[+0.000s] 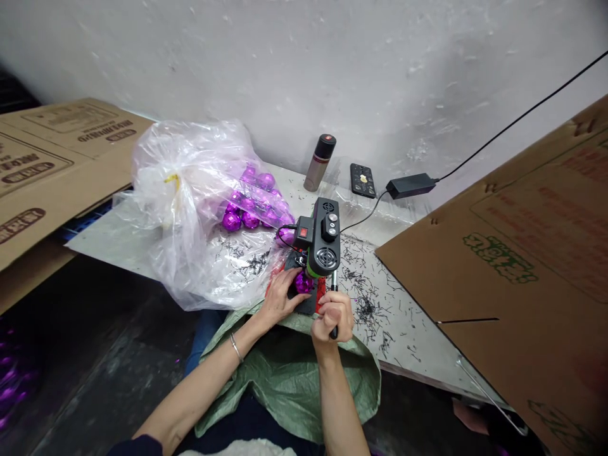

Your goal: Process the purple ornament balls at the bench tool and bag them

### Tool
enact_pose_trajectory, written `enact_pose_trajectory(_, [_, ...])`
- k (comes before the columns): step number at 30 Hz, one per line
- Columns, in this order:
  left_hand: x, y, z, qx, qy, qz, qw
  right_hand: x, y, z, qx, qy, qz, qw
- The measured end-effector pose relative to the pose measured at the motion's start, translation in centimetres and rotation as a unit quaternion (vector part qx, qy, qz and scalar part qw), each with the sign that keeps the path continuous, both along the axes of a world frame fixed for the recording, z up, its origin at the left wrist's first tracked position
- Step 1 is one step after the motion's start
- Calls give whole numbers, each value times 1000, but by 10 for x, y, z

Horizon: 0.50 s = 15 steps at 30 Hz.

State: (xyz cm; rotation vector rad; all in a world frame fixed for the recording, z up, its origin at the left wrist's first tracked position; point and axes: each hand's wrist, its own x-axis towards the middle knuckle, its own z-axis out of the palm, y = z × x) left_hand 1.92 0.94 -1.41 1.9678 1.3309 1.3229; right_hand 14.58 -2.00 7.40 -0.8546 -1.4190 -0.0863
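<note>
My left hand (280, 296) is closed around a shiny purple ball (304, 282), thumb on the near side and fingers on the far side. The ball sits under the head of a small black bench machine (327, 237) with a red switch and round grilles. My right hand (333, 315) grips the black-handled lever (334, 288) on the machine's right side. More purple balls (249, 202) lie in a clear plastic bag (190, 190) to the left, its mouth reaching the machine.
Short black bits (365, 304) litter the table (403, 335). Behind stand a spray can or bottle (320, 163), a phone (363, 180) and a black power adapter (411, 185) with its cord. Cardboard boxes flank the table, left (61, 158) and right (532, 253). Green sheeting (285, 386) hangs over my lap.
</note>
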Motion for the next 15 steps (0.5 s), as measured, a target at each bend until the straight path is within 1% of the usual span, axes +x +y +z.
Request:
enact_pose_trajectory(9, [1,0,0,0,2,0,1000,0,-1,-4,-3,12,8,1000])
enact_pose_trajectory(15, [0,2,-2,25,-4,-5,1000,0,1,-13,-3,23,12,1000])
